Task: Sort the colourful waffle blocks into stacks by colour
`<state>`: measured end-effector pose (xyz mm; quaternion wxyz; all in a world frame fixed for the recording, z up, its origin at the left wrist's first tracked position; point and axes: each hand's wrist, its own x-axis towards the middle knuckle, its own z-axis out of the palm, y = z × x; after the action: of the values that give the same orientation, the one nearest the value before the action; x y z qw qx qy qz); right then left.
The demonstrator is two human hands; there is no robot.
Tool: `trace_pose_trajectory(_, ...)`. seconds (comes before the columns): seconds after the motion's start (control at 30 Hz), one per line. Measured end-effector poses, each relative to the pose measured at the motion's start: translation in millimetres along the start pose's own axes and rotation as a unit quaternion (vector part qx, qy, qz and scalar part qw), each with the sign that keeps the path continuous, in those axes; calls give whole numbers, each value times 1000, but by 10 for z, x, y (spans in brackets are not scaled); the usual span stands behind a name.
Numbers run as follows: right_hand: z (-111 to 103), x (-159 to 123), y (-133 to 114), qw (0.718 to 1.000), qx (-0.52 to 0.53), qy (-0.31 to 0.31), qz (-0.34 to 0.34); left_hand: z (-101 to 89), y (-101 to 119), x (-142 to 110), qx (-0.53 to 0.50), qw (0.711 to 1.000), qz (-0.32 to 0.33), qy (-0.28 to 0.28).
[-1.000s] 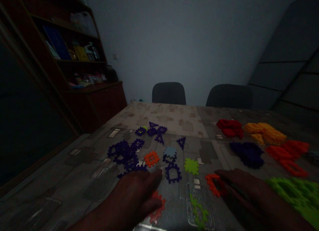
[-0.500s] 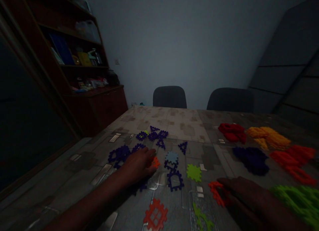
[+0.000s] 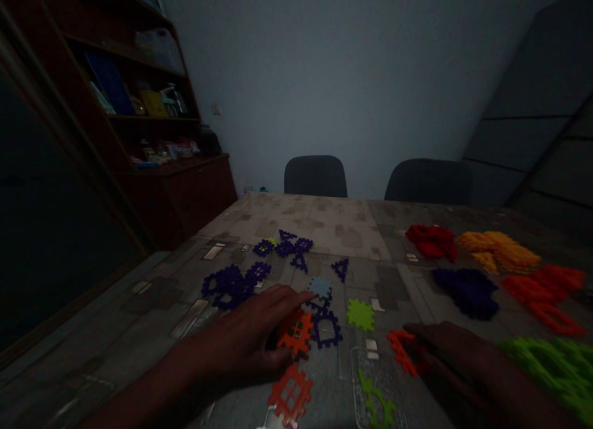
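Observation:
My left hand point(image 3: 252, 336) lies on the table with its fingers curled over an orange square puzzle piece point(image 3: 296, 333). Another orange square piece point(image 3: 291, 393) lies just in front of it. A purple frame piece point(image 3: 328, 328) and a light blue piece point(image 3: 319, 286) sit right beside the fingertips. My right hand point(image 3: 447, 349) rests flat on the table, its fingers on an orange piece point(image 3: 399, 350). A green star piece point(image 3: 361, 314) lies between the two hands.
Loose purple pieces point(image 3: 231, 284) are scattered at the left middle. Sorted heaps stand at the right: red point(image 3: 430, 241), yellow point(image 3: 498, 250), purple point(image 3: 466, 290), orange point(image 3: 544, 290), green point(image 3: 556, 367). Two chairs point(image 3: 315, 176) stand behind the table. A dark shelf unit point(image 3: 139, 120) is at the left.
My left hand reached out to the orange square piece among the purple ones and has drawn it back toward me. The right hand has stayed on its orange piece.

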<state>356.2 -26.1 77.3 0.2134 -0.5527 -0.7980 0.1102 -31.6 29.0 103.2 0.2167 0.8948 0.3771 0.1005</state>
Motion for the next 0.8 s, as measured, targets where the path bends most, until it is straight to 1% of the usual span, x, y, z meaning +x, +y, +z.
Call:
trace_pose_trajectory(0.13, -20, 21, -35, 1000, 14, -14, -15, -40, 158, -52, -17, 997, 59, -39)
trace_pose_trajectory(0.23, -50, 52, -97, 1000, 13, -8, -20, -55, 213, -60, -8, 995, 81, -56)
trace_pose_trajectory(0.33, -56, 73, -132, 999, 4, -19, -26, -67, 248, -58, -7, 993, 97, -67)
trace_pose_trajectory(0.47, -37, 76, -123, 999, -8, -33, -20, -121, 336, -35, -30, 986, 140, -85)
trace_pose_trajectory(0.57, -39, 69, -123, 999, -5, -23, -24, -131, 375, -59, -56, 981, 156, -100)
trace_pose_trajectory(0.63, -51, 72, -139, 999, -4, -19, -29, -79, 359, -120, -61, 986, 135, -71)
trace_pose_trajectory(0.73, -75, 91, -170, 999, -9, -18, -27, 57, 301, -267, -35, 998, 50, 3)
trace_pose_trajectory(0.77, -82, 98, -179, 999, -10, -18, -24, 97, 281, -323, -28, 999, 26, 18)
trace_pose_trajectory(0.8, -89, 105, -186, 999, -10, -20, -22, 127, 262, -377, -27, 999, 13, 21)
